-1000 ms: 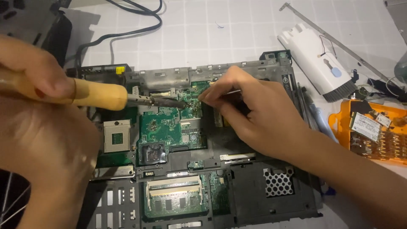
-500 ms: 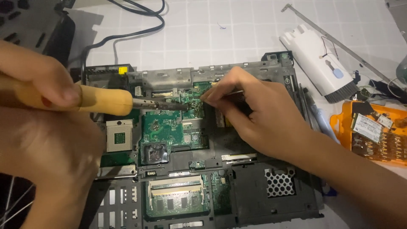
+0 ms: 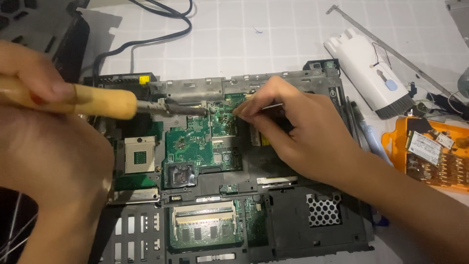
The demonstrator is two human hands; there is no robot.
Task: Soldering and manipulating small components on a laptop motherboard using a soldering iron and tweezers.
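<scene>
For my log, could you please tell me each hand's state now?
Left hand: closed on wooden-handled soldering iron.
Right hand: pinching thin metal tweezers.

Over the green circuit board there is little room: the soldering iron reaches in from the left hand, and the right hand comes in from the other side, its fingertips just beside the iron's tip. The lower half of the opened laptop chassis lies uncovered, open to an approach from the near edge. To the right, a white cleaning brush and an orange tray crowd the tabletop, while the black cable loops across the far side.
</scene>
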